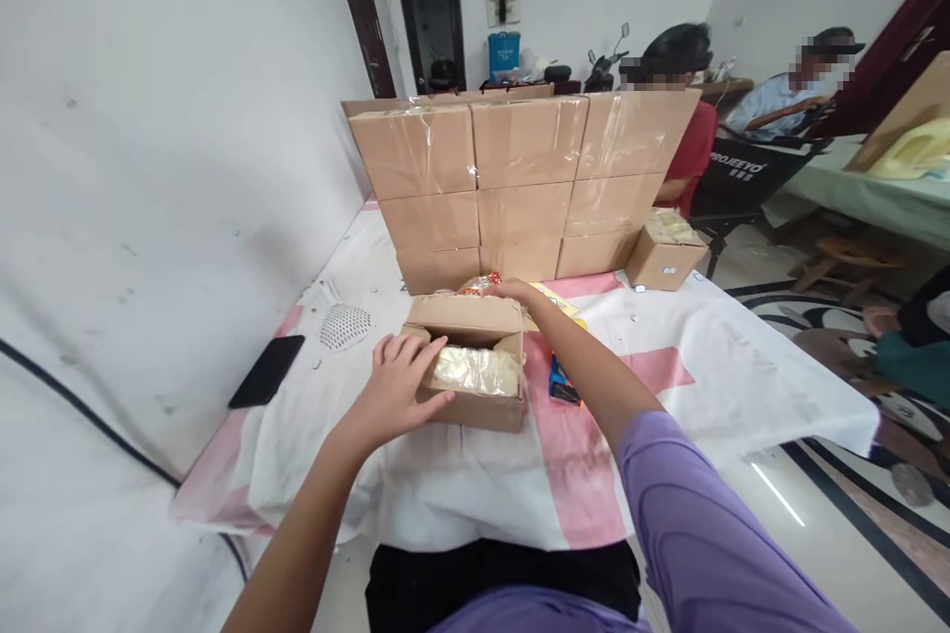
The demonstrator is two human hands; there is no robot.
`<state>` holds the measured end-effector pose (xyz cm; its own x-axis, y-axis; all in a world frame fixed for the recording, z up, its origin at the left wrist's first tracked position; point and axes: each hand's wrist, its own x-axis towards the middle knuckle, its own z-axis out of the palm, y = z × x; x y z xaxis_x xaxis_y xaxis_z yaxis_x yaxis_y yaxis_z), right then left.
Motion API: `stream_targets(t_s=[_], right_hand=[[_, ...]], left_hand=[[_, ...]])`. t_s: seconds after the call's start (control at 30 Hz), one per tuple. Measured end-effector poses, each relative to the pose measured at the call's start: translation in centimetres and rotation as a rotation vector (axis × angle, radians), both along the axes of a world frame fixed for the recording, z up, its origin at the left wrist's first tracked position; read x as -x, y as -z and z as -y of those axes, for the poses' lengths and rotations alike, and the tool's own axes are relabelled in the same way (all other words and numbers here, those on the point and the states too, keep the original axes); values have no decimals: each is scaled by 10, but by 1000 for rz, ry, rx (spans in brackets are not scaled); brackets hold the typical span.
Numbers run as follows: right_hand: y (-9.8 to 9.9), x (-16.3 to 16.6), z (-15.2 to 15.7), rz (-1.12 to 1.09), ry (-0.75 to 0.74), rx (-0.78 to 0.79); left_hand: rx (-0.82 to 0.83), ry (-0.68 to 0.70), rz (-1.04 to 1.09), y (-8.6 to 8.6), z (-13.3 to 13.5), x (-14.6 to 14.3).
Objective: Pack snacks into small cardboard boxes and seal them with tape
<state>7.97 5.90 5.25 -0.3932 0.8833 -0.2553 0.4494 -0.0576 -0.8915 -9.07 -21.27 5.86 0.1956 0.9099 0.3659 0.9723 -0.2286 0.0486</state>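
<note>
An open cardboard box (475,410) stands on the cloth in front of me, with a clear plastic-wrapped pale item (476,371) inside. My left hand (397,381) grips the box's left side, thumb along the front and fingers over the rim. Beyond the back flap, my right hand (512,291) reaches to a shiny red-and-white packet (482,283); its fingertips are partly hidden, and whether they hold the packet is unclear. Right of the box lie a blue packet (562,382) and a yellow packet (553,301), both partly covered by my right forearm.
Taped cardboard boxes (523,143) form a wall at the table's back. A smaller box (666,252) stands at the right. A black phone (267,371) and a perforated white oval (344,326) lie left. Two people sit beyond the table.
</note>
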Motion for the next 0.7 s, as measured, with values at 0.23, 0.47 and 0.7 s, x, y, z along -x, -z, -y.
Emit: stream_targets(t_s=[0.23,0.47,0.7], right_hand=[[-14,-25,11,-336,82,-358],[-76,-75,73,-673,107,-890],[-70,-78,137,-414,-28,-881]], left_hand=[[-419,23,-148,-5,28,-23],[-17,100,-153,-15,43,-28],[172,-2,-183,-22,19,-6]])
